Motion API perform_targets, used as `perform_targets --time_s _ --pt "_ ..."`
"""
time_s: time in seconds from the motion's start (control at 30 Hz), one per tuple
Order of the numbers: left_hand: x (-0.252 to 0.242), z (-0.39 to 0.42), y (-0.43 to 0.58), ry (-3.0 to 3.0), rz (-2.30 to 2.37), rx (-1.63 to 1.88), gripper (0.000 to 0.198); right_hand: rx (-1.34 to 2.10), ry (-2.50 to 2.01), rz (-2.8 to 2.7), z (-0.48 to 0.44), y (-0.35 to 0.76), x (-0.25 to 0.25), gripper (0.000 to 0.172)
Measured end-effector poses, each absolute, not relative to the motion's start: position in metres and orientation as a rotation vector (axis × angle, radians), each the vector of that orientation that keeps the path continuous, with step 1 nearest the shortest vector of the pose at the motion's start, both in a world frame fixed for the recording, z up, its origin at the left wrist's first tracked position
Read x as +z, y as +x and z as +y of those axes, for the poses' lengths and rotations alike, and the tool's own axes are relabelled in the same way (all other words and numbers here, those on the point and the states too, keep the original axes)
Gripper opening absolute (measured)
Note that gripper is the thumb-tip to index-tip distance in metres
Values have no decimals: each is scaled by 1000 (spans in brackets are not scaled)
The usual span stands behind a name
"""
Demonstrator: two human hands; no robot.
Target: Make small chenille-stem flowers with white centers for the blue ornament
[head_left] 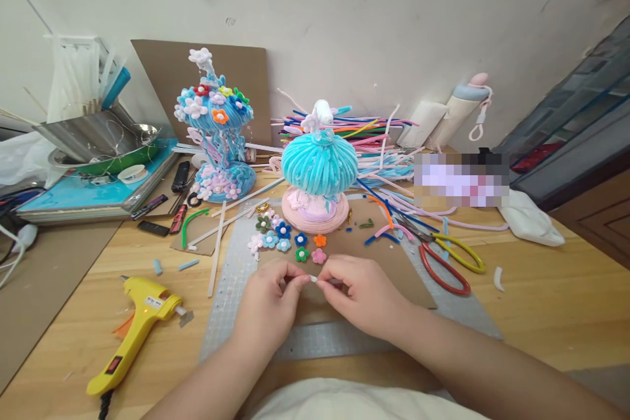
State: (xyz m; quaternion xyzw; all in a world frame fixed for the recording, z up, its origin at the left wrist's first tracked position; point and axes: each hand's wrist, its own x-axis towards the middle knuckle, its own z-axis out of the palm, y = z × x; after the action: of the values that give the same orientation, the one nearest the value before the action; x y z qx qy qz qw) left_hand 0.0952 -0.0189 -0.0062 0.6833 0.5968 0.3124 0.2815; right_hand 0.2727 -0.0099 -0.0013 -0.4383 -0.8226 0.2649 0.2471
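Note:
Between the fingertips of both hands is a small white piece of pipe cleaner (pixel 314 279). My left hand (pixel 273 298) pinches one end of it and my right hand (pixel 361 295) pinches the other. Just beyond my fingers lie several small pipe-cleaner flowers, among them a pink flower (pixel 319 256), a green flower (pixel 302 254) and an orange flower (pixel 320 241). Behind them stands a turquoise domed pipe-cleaner piece (pixel 319 164) on a round pink base (pixel 315 213). Under my hands are a brown cardboard sheet (pixel 394 282) and a grey cutting mat (pixel 226 302).
On the left lies a yellow glue gun (pixel 142 321). Scissors with red and yellow handles (pixel 445 266) rest at the right. A finished-looking blue flowered piece (pixel 216 125) stands at the back left, near a metal pot (pixel 93 138). Bundled pipe cleaners (pixel 369 138) line the wall.

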Motion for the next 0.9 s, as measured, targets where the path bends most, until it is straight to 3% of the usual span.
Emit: perform_targets --time_s 0.4,0.9 --pt "-8 -12 88 1901 1411 820 13 933 -1134 -2112 -4 277 -7 9" --pt "-4 -17 93 1616 1239 814 13 846 -1047 -2223 -5 278 -5 12"
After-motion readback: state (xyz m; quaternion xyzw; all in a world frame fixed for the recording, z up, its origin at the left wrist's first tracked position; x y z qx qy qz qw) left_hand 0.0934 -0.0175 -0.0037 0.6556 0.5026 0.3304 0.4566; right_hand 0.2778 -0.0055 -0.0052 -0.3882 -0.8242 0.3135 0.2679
